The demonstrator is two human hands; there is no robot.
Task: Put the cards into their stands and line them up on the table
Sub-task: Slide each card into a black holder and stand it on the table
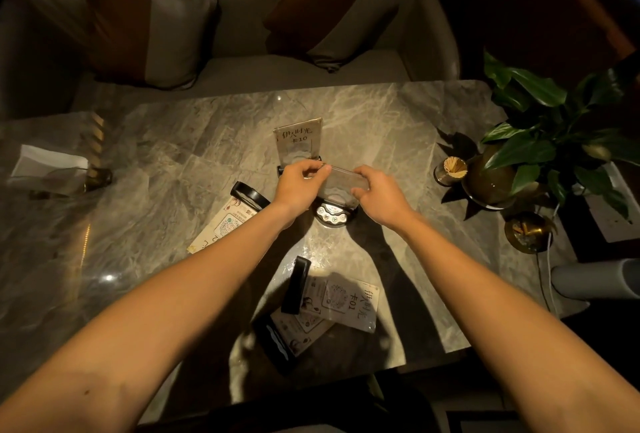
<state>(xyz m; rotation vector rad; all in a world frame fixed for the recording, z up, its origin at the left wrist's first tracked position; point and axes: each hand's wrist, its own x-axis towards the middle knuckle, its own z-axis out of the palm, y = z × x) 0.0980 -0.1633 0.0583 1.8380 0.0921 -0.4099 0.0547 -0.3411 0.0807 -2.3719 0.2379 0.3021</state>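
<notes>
Both my hands hold a clear acrylic card (346, 182) above a round black call-button base (334, 216) at the table's middle. My left hand (300, 186) pinches the card's left end and my right hand (379, 194) grips its right end. Just behind them a card marked "卡10" (298, 142) stands upright in its black stand (282, 169). To the left a card with a QR code (221, 226) lies flat beside a black stand (250, 194). Near me two more cards (341, 299) lie flat with black stands (295, 284) at their left ends.
A potted plant (550, 142) in a round vase, a toothpick holder (450, 171) and a brass ashtray (527, 231) crowd the table's right edge. A napkin holder (52, 169) sits at the left. A sofa with cushions (145, 27) lies beyond the marble table (156, 162).
</notes>
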